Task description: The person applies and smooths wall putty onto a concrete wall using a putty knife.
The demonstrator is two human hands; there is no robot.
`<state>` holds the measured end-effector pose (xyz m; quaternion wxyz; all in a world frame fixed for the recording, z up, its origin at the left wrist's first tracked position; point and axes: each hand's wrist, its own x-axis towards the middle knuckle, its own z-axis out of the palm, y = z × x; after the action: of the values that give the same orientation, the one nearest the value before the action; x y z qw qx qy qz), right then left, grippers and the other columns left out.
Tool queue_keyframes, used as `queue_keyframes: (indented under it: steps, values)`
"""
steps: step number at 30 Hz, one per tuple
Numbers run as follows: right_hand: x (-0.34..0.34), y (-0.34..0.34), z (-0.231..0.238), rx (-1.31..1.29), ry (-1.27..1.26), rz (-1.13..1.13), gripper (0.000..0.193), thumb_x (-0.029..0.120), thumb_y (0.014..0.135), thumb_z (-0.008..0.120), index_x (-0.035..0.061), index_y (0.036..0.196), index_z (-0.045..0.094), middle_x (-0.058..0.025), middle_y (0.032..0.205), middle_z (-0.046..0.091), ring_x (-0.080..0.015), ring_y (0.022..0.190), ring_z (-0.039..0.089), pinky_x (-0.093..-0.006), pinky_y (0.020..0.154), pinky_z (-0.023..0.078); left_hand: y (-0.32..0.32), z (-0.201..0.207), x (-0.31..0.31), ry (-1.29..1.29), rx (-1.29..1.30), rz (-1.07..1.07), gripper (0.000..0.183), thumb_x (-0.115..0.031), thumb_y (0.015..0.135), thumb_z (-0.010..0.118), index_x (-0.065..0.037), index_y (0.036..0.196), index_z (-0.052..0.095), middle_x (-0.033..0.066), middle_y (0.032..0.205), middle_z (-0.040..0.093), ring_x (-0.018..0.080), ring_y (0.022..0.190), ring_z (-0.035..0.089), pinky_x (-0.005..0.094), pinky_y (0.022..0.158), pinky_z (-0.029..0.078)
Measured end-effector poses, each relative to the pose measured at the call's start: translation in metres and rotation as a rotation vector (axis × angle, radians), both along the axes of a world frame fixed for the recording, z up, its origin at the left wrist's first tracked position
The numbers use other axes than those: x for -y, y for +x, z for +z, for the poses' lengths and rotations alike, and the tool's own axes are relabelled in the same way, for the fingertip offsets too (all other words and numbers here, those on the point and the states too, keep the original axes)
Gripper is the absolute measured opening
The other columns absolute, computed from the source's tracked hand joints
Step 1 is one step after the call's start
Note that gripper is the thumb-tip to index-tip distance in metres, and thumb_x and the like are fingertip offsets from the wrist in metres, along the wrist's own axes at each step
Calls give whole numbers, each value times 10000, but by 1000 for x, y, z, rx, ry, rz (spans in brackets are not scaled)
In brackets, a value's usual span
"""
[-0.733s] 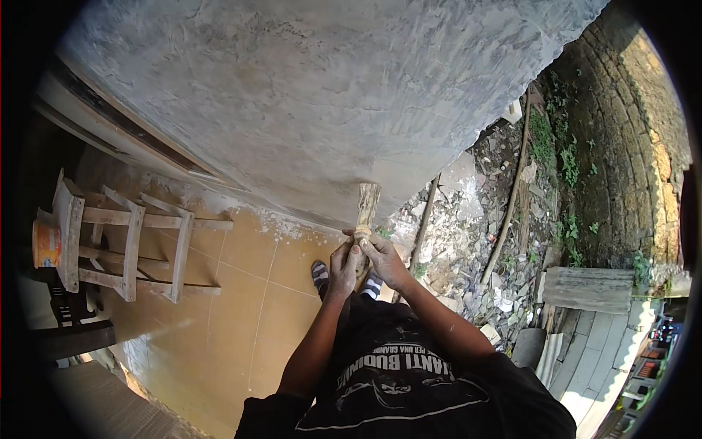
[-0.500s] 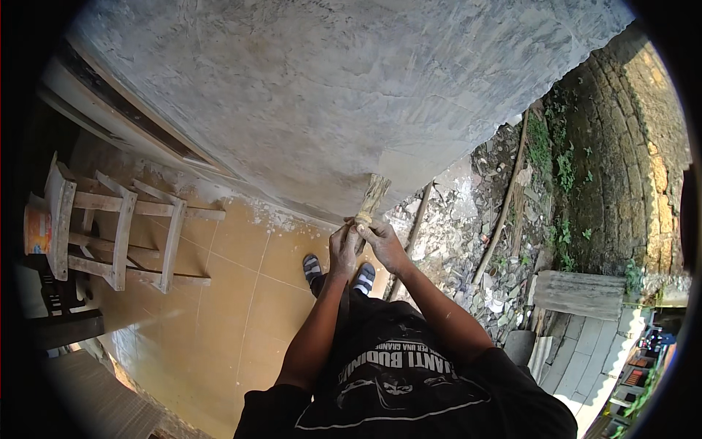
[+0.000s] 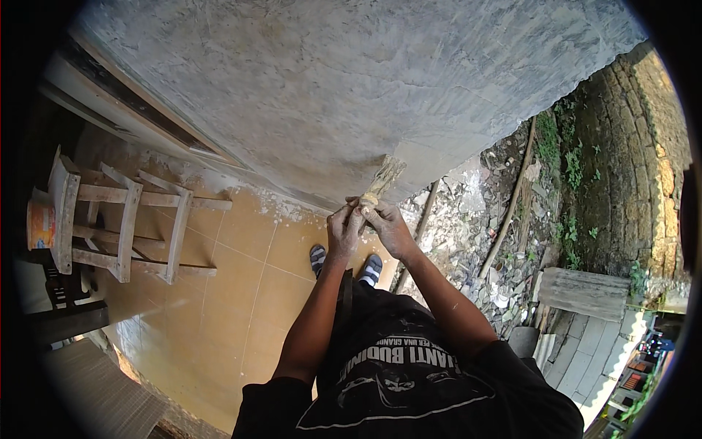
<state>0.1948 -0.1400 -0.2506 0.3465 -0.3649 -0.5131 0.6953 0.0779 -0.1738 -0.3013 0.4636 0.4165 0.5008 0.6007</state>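
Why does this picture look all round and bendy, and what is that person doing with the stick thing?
The picture comes from a tiny wide camera worn on a person's head, looking down. That lens bends straight lines near the edges, so everything curves. The two arms rising from the bottom are the person's own. Both the left hand and the right hand grip the handle of a worn, pale-bristled paintbrush; its bristles touch the rough grey plastered wall. Below you see the person's grey sandalled feet on the yellow tiled floor. To the left stands a rough wooden trestle with an orange bucket beside it. To the right lie broken stone rubble and a mossy brick wall.
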Motion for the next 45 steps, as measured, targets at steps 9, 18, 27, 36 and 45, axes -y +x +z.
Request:
queue_keyframes:
  steps: [9, 18, 27, 36, 45]
  values:
    - [-7, 1, 9, 17, 14, 0, 297, 213, 937, 497, 3, 1133, 575, -26, 972, 608, -98, 821, 550, -254, 755, 475, -3, 6, -14, 72, 11, -24, 360, -299, 928, 478, 25, 1020, 604, -17, 586, 481, 49, 488, 395, 234, 432, 310]
    - [-8, 3, 13, -16, -38, 6, 279, 201, 932, 505, -4, 1106, 581, -31, 970, 613, -102, 838, 561, -261, 749, 478, 3, 18, -9, 63, 29, -9, 365, -317, 931, 477, 21, 1004, 595, -31, 592, 458, 47, 494, 388, 225, 438, 301]
    - [-5, 10, 16, -58, -26, 27, 301, 230, 921, 530, -13, 1092, 579, -37, 931, 612, -105, 795, 569, -279, 718, 492, 7, 22, -9, 64, 85, 10, 347, -281, 925, 496, 46, 966, 605, -32, 559, 459, 40, 479, 387, 221, 424, 296]
    - [-15, 11, 37, 24, 21, 51, 237, 199, 924, 525, 1, 1035, 595, -25, 910, 609, -99, 787, 574, -266, 706, 501, 9, 47, -13, 46, 92, 9, 389, -322, 921, 495, 48, 975, 603, -25, 567, 471, 41, 469, 393, 224, 414, 306]
    - [-3, 11, 35, 49, -36, 86, 233, 201, 923, 527, -4, 1010, 595, -18, 882, 606, -96, 775, 568, -256, 671, 493, 13, 53, 4, 30, 139, 37, 373, -323, 928, 490, 30, 973, 601, -36, 560, 451, 35, 449, 382, 211, 396, 286]
